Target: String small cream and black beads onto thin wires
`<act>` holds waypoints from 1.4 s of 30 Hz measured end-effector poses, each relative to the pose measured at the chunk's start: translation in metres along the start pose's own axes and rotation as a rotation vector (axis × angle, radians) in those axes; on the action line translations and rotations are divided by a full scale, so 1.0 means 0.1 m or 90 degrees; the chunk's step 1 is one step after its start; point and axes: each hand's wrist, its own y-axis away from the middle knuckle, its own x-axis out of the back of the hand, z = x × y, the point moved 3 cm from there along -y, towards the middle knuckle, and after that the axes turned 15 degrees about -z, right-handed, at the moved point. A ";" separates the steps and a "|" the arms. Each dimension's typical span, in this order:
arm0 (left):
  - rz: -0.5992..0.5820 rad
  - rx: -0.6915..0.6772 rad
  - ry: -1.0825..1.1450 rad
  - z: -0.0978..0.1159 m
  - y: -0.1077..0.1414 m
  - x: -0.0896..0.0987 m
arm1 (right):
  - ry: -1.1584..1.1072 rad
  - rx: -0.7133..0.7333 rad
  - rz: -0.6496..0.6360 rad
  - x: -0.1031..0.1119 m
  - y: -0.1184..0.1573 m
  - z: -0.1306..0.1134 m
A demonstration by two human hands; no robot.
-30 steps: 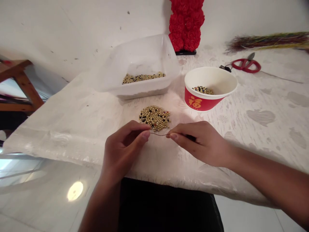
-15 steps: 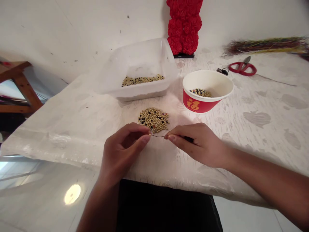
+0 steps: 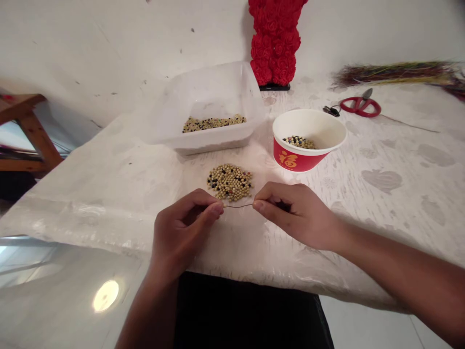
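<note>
A thin wire (image 3: 238, 205) is still pinched between the fingertips of the left hand (image 3: 181, 230) and the right hand (image 3: 298, 215) (barely anything has shifted, tbh), held taut just below a loose pile of beads (image 3: 229, 182) on the plastic-covered table (image 3: 90, 213).

Bright, even indoor light fills the view, with a round glare spot (image 3: 105, 295) on the glossy floor (image 3: 54, 310), sheen along the plastic sheet (image 3: 83, 218), soft shadows beside the right hand (image 3: 298, 215), and wide-angle bending toward the edges.
</note>
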 end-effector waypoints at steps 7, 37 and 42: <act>0.032 -0.068 0.027 0.01 0.00 0.02 | -0.216 -0.034 0.035 0.04 -0.02 0.07; -0.112 -0.134 -0.423 -0.13 -0.32 0.11 | -0.519 -0.059 -0.052 0.05 -0.07 0.17; -0.080 -0.085 -0.335 -0.10 -0.25 0.19 | -0.482 -0.068 -0.048 0.04 -0.08 0.15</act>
